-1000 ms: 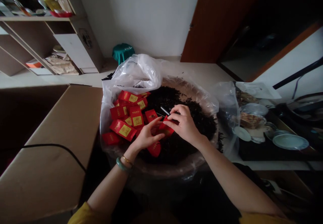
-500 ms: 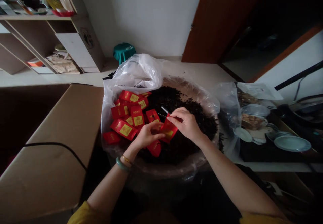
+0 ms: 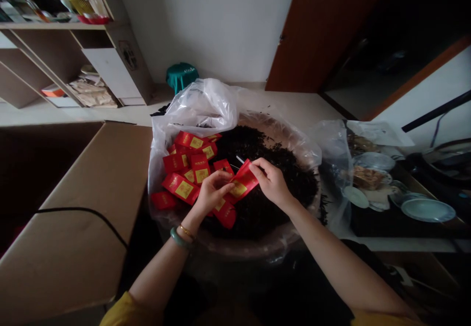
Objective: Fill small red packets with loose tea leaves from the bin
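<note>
Between my hands is a small red packet (image 3: 244,180) with a yellow label, tilted above dark loose leaves (image 3: 283,184). My left hand (image 3: 213,191) pinches its lower left end. At its upper right end, the fingers of my right hand (image 3: 271,181) are closed on the edge. A thin white stick-like piece (image 3: 240,160) shows just behind the packet; its lower part is hidden. Several similar red packets (image 3: 180,188) lie heaped on the left side of the leaves. Leaves and packets sit in a wide round basket (image 3: 257,252) lined with clear plastic (image 3: 206,105).
An open cardboard box (image 3: 84,208) stands to the left, a black cord across its flap. On the right, a dark tray (image 3: 382,223) holds lidded dishes and a container of brown pieces (image 3: 368,176). A green cloth-covered bin (image 3: 181,76) is by the wall.
The packet has turned to a flatter slant, with more of its face showing. My right hand has shifted slightly right along its top edge. My left hand has moved slightly left and up.
</note>
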Available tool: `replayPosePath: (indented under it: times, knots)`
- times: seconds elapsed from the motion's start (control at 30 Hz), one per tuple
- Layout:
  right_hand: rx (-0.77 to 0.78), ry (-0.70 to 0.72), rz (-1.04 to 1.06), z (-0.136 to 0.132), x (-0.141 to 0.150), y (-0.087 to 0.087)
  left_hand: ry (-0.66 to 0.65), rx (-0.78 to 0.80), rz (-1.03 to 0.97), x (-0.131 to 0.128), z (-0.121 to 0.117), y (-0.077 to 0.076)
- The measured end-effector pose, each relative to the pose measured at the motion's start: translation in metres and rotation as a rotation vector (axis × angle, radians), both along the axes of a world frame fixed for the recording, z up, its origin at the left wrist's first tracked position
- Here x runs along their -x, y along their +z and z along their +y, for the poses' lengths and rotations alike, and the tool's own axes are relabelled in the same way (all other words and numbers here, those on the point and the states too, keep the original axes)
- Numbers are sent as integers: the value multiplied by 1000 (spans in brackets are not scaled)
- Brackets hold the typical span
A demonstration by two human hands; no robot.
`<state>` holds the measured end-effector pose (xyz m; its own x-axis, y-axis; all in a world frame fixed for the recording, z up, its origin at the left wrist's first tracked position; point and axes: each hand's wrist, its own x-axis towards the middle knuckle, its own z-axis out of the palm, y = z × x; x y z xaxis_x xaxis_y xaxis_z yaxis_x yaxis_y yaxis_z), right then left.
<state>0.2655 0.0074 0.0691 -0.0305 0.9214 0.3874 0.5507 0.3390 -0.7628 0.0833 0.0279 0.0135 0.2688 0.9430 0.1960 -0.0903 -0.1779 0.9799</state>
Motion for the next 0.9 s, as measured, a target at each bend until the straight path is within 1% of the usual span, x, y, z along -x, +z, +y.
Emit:
replayPosePath:
  times: [0.1, 0.2, 0.23, 0.3, 0.4, 0.47, 0.5, 0.57, 0.63, 0.73, 0.9]
  knots:
    - [53, -41, 1, 3, -3, -1, 87, -189, 74, 3, 0, 1]
    - [72, -99, -8, 6, -5, -3, 80, -412, 178, 3, -4, 4]
    - [75, -106, 16, 6, -6, -4, 65, -455, 207, 3, -5, 4]
    - [82, -114, 122, 7, -6, -4, 52, -484, 251, 2, -7, 3]
    - [119, -136, 316, 7, -6, -4, 70, -464, 304, 1, -7, 0]
    - [146, -137, 333, 7, -5, -4, 69, -440, 348, 1, -6, -1]
    - [145, -127, 287, 6, -5, -4, 60, -419, 372, 1, -6, -2]
    - [105, -97, 126, 5, -3, -3, 50, -349, 394, 1, -6, -3]
    - [57, -43, -26, 2, 0, -2, 50, -250, 361, 0, -6, -4]
    - [22, 81, -132, -4, 5, 0, 45, -144, 275, -2, -6, -4]
    - [-94, 210, -236, -7, 0, 3, 37, -153, 180, 2, -2, 0]
